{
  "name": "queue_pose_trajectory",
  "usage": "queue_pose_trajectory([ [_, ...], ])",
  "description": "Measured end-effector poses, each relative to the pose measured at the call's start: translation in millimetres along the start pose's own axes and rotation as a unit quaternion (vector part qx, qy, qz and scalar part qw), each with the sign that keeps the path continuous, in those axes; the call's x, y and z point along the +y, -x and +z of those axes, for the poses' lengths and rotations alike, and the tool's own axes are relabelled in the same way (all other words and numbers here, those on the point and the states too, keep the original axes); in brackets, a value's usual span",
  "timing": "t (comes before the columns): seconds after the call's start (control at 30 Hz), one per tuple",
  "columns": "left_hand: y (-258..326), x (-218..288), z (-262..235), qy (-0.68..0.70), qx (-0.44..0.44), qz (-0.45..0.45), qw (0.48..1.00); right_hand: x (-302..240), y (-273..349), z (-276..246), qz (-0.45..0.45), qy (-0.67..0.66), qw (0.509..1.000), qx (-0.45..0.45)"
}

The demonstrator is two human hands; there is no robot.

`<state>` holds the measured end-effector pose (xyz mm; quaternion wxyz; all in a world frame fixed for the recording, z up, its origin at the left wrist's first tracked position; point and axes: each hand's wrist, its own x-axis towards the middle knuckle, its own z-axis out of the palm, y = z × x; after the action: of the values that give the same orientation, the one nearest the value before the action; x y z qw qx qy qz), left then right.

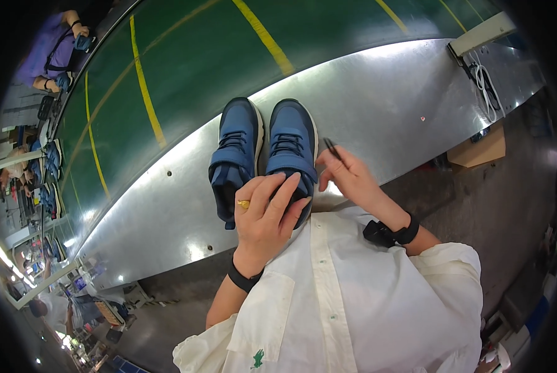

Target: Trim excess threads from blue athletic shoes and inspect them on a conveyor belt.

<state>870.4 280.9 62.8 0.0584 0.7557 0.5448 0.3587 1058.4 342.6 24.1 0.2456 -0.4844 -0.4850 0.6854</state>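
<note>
Two blue sneakers stand side by side on the metal ledge, toes pointing away from me: the left sneaker (233, 140) and the right sneaker (289, 140). Each has dark laces, a strap across the instep and a pale sole. My left hand (259, 214), with a gold ring, is closed over the ankle opening of the right sneaker; its fingertips rest at the tongue and collar. Beside that sneaker's outer side, my right hand (352, 178) pinches a thin black tool (332, 148), whose exact kind I cannot make out. Nothing touches the left sneaker's toe.
Beyond the metal ledge (390, 105) runs a green conveyor belt (197, 68) with yellow lines. A bracket (483, 34) and a white cable (482, 87) are at the right, above a cardboard box (477, 148). Across the belt, a person in purple (42, 50) handles a shoe; more shoes (53, 161) lie at left.
</note>
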Motion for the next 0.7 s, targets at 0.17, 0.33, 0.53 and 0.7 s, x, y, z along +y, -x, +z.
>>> queue_pose_trajectory([
  [0.17, -0.2, -2.5, 3.9, -0.02, -0.023, -0.002, 1.0, 2.3, -4.4, 19.1, -0.028, -0.127, 0.991, 0.004],
  [0.33, -4.5, 0.3, 6.8, -0.034, -0.056, -0.013, 0.998, -50.5, -19.8, 1.4, 0.043, -0.401, 0.912, -0.079],
  [0.53, -5.5, -2.3, 8.0, -0.056, -0.059, -0.004, 0.997, -58.8, -28.9, -4.3, 0.018, -0.343, 0.931, -0.124],
  [0.7, -20.7, 3.5, -3.4, -0.12, -0.128, 0.08, 0.981, -23.5, -8.2, -13.5, 0.054, -0.345, 0.935, -0.064],
])
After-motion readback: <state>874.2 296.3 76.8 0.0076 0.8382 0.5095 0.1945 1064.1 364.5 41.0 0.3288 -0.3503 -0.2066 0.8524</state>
